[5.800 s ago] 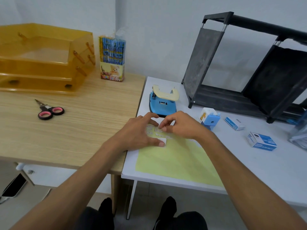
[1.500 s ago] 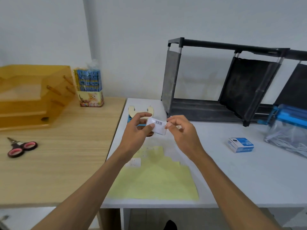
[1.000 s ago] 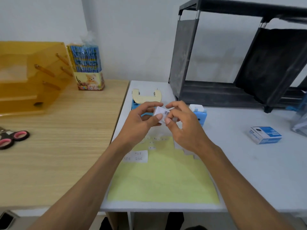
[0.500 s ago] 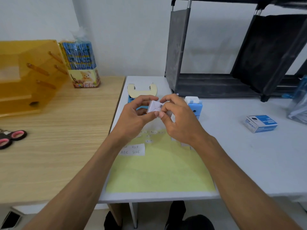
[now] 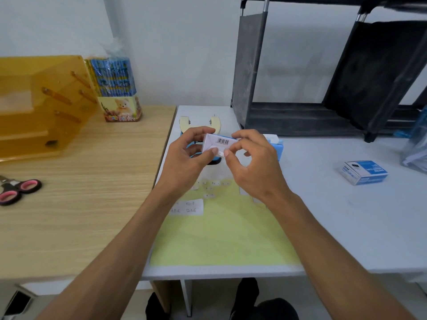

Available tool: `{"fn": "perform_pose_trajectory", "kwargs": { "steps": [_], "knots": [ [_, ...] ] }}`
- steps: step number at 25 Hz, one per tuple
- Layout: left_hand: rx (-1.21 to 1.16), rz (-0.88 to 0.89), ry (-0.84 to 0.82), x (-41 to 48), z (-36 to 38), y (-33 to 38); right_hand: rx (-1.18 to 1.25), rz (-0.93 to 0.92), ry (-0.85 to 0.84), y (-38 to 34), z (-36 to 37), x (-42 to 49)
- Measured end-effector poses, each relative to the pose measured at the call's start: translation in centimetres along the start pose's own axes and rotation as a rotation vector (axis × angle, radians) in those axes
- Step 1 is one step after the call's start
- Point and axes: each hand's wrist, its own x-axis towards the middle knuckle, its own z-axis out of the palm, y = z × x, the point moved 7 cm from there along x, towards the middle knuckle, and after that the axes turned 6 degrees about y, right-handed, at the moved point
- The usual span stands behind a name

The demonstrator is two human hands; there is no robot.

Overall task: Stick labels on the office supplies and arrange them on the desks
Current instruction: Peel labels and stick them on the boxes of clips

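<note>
As labelling gets under way across two benches, the wooden bench [image 5: 80, 181] and the white bench [image 5: 346, 227] butted against it, most of the job appears to lie ahead. No supply on either surface shows a label.

One black shelf rack [image 5: 300, 116] stands at the back of the white bench, and one amber document tray [image 5: 34, 107] at the back of the wooden one. One yellow backing sheet [image 5: 221, 239] lies on the white bench's near edge, with its upper right corner cut away in steps.

There is one pencil pack [image 5: 115, 88] beside the tray, and one pair of scissors [image 5: 16, 189] at the wooden bench's left. One hole punch [image 5: 199, 122] and one blue-and-white item [image 5: 276, 144] are partly hidden behind the hands.

Small boxes number two. The spare box [image 5: 364, 172] sits well apart to the right, and the barcoded box [image 5: 218, 143] is held above the white bench.

The left hand [image 5: 189, 158] has its fingers [image 5: 198, 132] curled round that box. The right hand [image 5: 254, 172] pinches a white label [image 5: 221, 154] against its near face.

One handwritten label [image 5: 188, 207] remains on the sheet, with several tiny ones too small to count.
</note>
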Motion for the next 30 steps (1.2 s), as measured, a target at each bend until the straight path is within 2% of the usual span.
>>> {"fn": "perform_pose_trajectory", "kwargs": {
  "steps": [4,12,17,30],
  "knots": [
    [-0.011,-0.001,-0.009,-0.09,0.28,-0.14,0.051,0.096,0.015,1.03,-0.14,-0.06],
    [-0.025,-0.016,-0.005,-0.06,0.34,-0.29,0.125,0.16,0.024,1.05,-0.35,-0.45],
    [-0.015,-0.004,-0.023,0.01,0.36,-0.37,0.204,0.165,-0.018,0.95,-0.24,-0.47],
    [-0.021,-0.011,-0.055,0.02,0.6,-0.61,0.181,0.157,-0.038,1.14,-0.09,-0.43]
  ]
}}
